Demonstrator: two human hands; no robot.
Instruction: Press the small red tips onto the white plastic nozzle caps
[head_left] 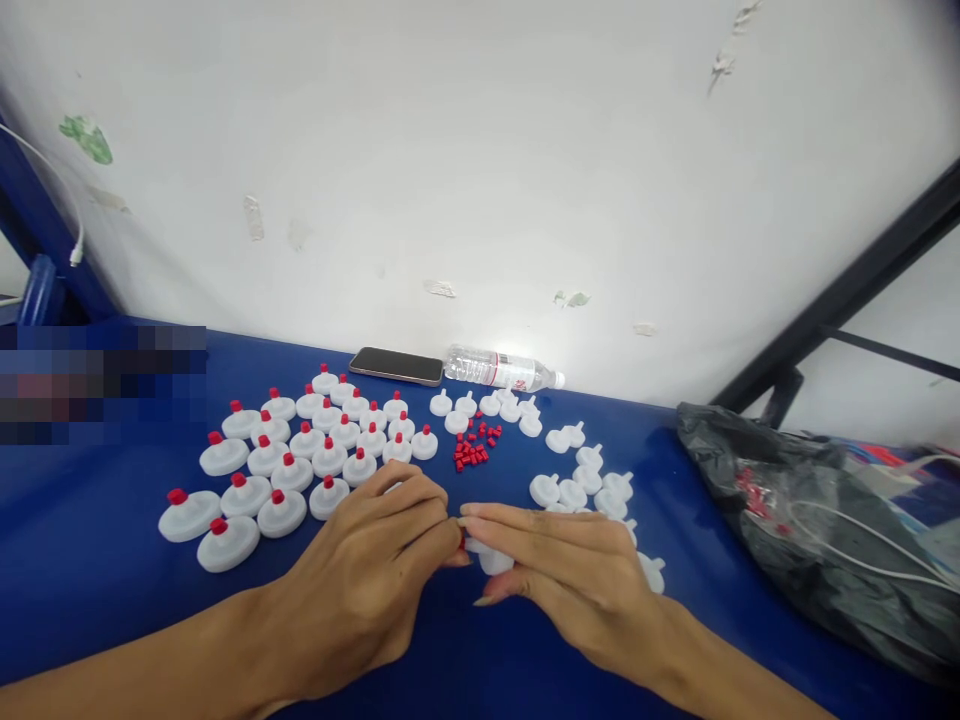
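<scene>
Blue table [454,650], bottle [502,369] behind white discs [490,404]

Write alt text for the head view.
A person's left hand pinches a red cap beside a white disc in the right hand. On the blue table, red-capped discs stand at left, loose red caps centrally, uncapped discs mostly right.
</scene>
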